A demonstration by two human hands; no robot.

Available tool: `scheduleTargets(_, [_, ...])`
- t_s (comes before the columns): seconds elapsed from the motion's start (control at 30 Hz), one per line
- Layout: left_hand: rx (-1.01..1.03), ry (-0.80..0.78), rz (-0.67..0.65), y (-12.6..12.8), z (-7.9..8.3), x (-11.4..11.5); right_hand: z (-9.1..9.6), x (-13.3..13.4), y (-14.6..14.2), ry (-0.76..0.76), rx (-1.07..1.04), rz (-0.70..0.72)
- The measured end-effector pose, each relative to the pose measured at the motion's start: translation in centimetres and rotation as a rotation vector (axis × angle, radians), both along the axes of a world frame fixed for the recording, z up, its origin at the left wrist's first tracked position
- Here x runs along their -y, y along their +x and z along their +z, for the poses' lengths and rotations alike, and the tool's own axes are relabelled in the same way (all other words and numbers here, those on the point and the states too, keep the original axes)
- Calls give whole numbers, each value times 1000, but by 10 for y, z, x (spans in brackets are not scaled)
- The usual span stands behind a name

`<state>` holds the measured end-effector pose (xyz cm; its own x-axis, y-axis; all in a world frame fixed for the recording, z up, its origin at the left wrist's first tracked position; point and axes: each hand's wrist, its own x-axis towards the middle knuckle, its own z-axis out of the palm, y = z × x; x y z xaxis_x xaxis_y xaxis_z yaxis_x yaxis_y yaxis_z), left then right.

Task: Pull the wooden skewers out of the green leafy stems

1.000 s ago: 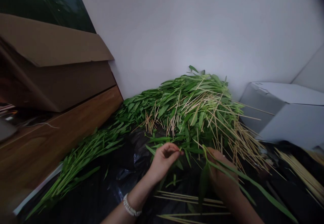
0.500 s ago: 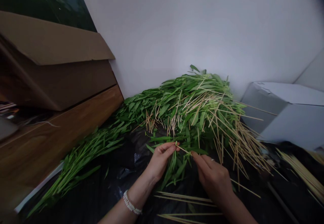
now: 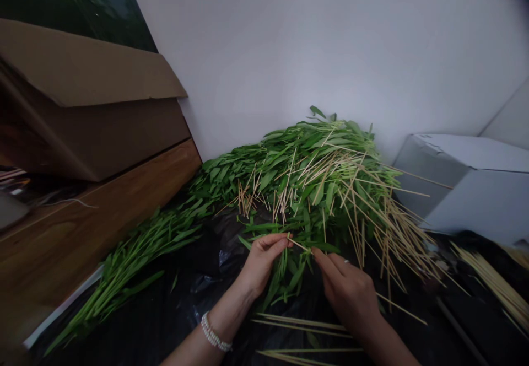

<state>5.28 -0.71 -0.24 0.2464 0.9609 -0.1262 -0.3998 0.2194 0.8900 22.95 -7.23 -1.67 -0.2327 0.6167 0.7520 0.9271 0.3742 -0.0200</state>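
My left hand (image 3: 264, 261) angles up and right, thumb and finger pinching a green stem (image 3: 288, 236); leafy greens (image 3: 285, 280) hang below my fingertips, a thin stick (image 3: 299, 244) bridges them, and my right hand (image 3: 351, 286), knuckles up, grips its other end.

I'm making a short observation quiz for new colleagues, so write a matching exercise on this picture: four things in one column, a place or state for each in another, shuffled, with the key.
Column one
1. Left hand
2. Right hand
3. Leafy pile
4. Cardboard box

Column two
A. In front of the pale wall, strewn with thin sticks
B. Beaded bracelet at its wrist
C. Brown, at the picture's left
D. Ring on a finger

Pairs: 1-B, 2-D, 3-A, 4-C
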Motion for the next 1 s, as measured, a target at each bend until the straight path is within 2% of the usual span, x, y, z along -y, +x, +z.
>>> scheduleTargets(1.0, [35, -33, 48, -1, -2, -1, 0, 1, -1, 0, -5, -3])
